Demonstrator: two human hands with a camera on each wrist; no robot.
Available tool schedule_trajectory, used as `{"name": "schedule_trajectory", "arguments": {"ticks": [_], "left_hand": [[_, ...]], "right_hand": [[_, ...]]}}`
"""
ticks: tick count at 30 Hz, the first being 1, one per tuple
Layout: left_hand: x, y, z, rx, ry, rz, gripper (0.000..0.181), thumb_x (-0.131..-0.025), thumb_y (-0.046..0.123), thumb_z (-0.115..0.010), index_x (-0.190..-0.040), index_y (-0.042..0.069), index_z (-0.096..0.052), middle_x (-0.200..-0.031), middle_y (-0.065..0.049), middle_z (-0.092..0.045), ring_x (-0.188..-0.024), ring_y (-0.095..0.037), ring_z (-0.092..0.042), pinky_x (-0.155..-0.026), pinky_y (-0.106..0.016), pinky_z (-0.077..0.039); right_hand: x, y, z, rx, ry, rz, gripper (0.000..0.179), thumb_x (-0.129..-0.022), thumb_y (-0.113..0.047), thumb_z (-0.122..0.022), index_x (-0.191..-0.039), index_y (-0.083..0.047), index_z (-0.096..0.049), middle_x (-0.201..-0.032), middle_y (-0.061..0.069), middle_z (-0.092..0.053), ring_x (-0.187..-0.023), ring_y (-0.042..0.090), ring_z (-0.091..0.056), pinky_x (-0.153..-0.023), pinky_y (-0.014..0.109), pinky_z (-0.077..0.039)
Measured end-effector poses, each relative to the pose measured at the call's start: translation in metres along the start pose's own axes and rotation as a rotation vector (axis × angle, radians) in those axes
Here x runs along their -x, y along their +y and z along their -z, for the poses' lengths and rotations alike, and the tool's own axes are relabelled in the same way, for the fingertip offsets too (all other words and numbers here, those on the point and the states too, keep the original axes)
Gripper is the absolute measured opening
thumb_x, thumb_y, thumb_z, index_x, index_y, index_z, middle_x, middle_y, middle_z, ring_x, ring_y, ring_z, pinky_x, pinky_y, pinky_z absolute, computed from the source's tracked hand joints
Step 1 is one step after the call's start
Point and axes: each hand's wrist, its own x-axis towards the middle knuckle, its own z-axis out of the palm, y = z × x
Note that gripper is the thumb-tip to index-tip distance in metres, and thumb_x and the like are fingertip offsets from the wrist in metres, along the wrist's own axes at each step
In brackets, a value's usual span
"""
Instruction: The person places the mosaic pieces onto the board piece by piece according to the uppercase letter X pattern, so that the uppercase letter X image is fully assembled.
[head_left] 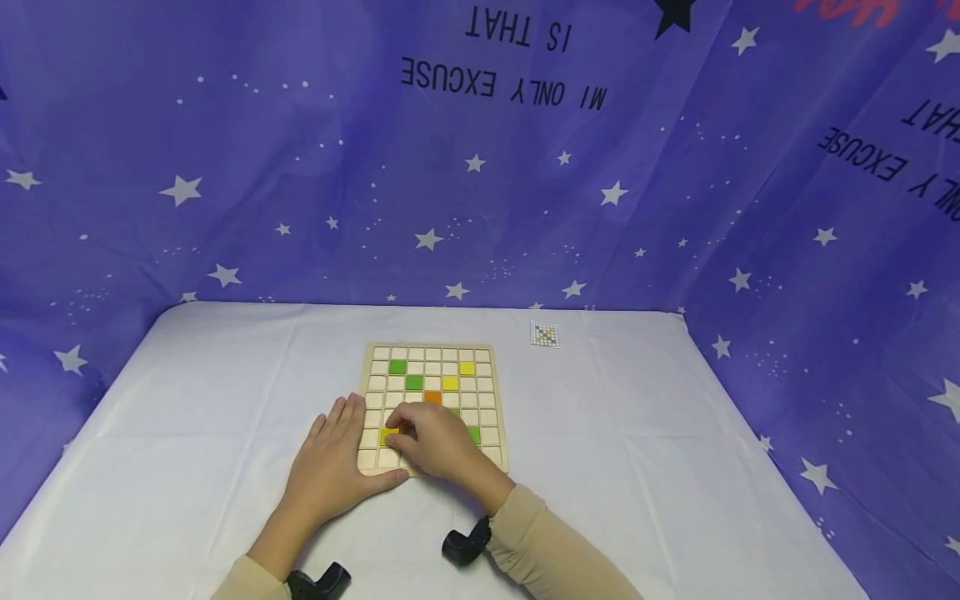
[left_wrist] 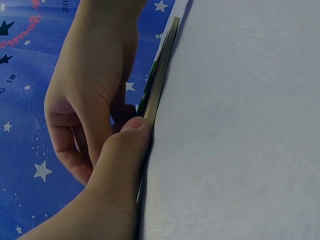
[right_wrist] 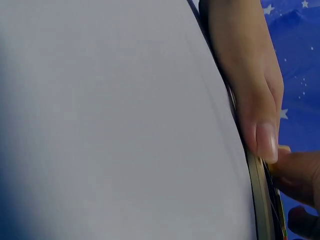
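A square wooden grid board (head_left: 501, 467) lies on the table, its cells holding pale squares and several coloured tiles. My left hand (head_left: 330, 467) rests against the board's left side with straight fingers, its thumb along the front edge. Over the board's lower left part, my right hand (head_left: 438, 442) pinches a yellow tile (head_left: 388, 437) between thumb and curled fingers. The right wrist view shows a bit of that yellow tile (right_wrist: 284, 148) at the fingertips. Green tiles (head_left: 397, 367), yellow tiles (head_left: 467, 367) and an orange tile (head_left: 432, 397) run in diagonals; my right hand hides part of the pattern.
A small printed card (head_left: 545, 334) with a coloured grid pattern lies behind the board to the right. White cloth (head_left: 637, 467) covers the table. A purple starry curtain (head_left: 427, 192) hangs behind and beside it. Black devices (head_left: 467, 543) are worn on both wrists.
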Motion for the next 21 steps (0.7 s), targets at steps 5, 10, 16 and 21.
{"name": "schedule_trajectory", "arguments": {"ticks": [5, 10, 16, 21], "left_hand": [[0.0001, -0.0015, -0.0006, -0.006, 0.014, -0.011, 0.134, -0.066, 0.09, -0.058, -0.154, -0.006, -0.025, -0.161, -0.023, -0.028, -0.15, -0.041, -0.025, -0.12, -0.059, -0.021], [-0.0013, -0.0029, -0.0023, -0.011, 0.011, -0.008, 0.135, -0.066, 0.092, -0.056, -0.154, -0.005, -0.024, -0.161, -0.022, -0.027, -0.15, -0.04, -0.025, -0.121, -0.058, -0.02], [-0.0017, -0.0029, -0.0038, -0.009, 0.009, -0.002, 0.136, -0.065, 0.093, -0.055, -0.155, -0.005, -0.023, -0.161, -0.022, -0.027, -0.15, -0.04, -0.025, -0.121, -0.058, -0.02], [-0.0011, -0.0027, -0.0046, -0.007, 0.008, 0.001, 0.137, -0.065, 0.093, -0.055, -0.155, -0.006, -0.023, -0.161, -0.023, -0.027, -0.15, -0.041, -0.025, -0.121, -0.058, -0.02]], "right_hand": [[0.0012, -0.0021, -0.0046, 0.038, 0.03, 0.044, 0.012, -0.092, -0.031, -0.071, -0.1, -0.022, -0.069, -0.085, -0.015, -0.064, -0.072, -0.006, -0.052, -0.064, 0.009, -0.043], [0.0035, -0.0025, -0.007, 0.086, 0.034, 0.065, 0.017, -0.092, -0.032, -0.072, -0.103, -0.02, -0.069, -0.095, -0.012, -0.063, -0.075, -0.004, -0.051, -0.065, 0.008, -0.042], [0.0051, -0.0043, -0.0063, 0.202, 0.041, 0.106, 0.021, -0.09, -0.034, -0.073, -0.104, -0.018, -0.071, -0.103, -0.01, -0.059, -0.08, -0.003, -0.052, -0.065, 0.007, -0.043], [0.0082, -0.005, -0.0076, 0.231, 0.05, 0.115, 0.015, -0.092, -0.034, -0.072, -0.101, -0.022, -0.074, -0.102, -0.01, -0.057, -0.083, 0.001, -0.052, -0.064, 0.008, -0.041]]}}
